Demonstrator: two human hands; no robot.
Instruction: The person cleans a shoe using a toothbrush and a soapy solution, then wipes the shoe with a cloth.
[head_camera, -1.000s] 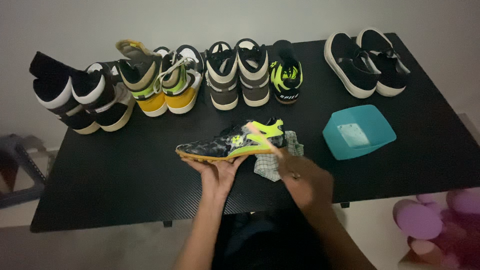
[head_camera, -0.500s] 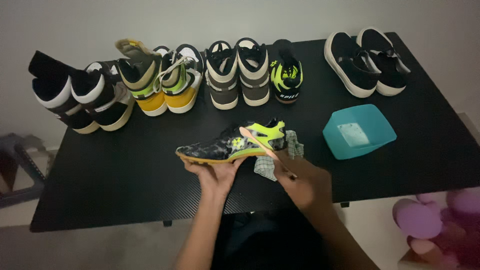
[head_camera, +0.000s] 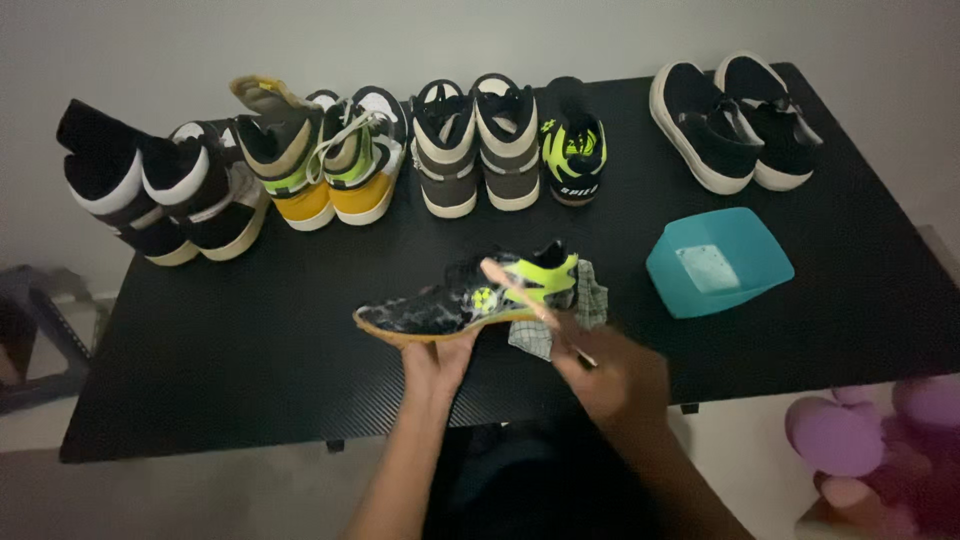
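Observation:
My left hand (head_camera: 437, 362) holds a black and neon-yellow low shoe (head_camera: 440, 303) from beneath its sole, above the near part of the black table (head_camera: 250, 350). My right hand (head_camera: 610, 372) grips a thin pale brush or stick (head_camera: 520, 292) whose tip lies against the shoe's yellow heel side. A checked grey cloth (head_camera: 590, 305) lies on the table just behind the shoe's heel, next to my right hand. The matching black and neon shoe (head_camera: 572, 145) stands in the back row.
Along the back edge stand pairs of shoes: black-and-white high-tops (head_camera: 150, 190), yellow-soled high-tops (head_camera: 320, 150), brown-and-cream high-tops (head_camera: 475, 140), black slip-ons (head_camera: 730, 120). A teal bowl (head_camera: 718, 262) holding pale liquid sits at right. Pink soft objects (head_camera: 880, 440) lie on the floor at lower right.
The thin brush in my right hand has shifted along the shoe's heel side, now lying more to the left across it. The shoe stays held in my left hand.

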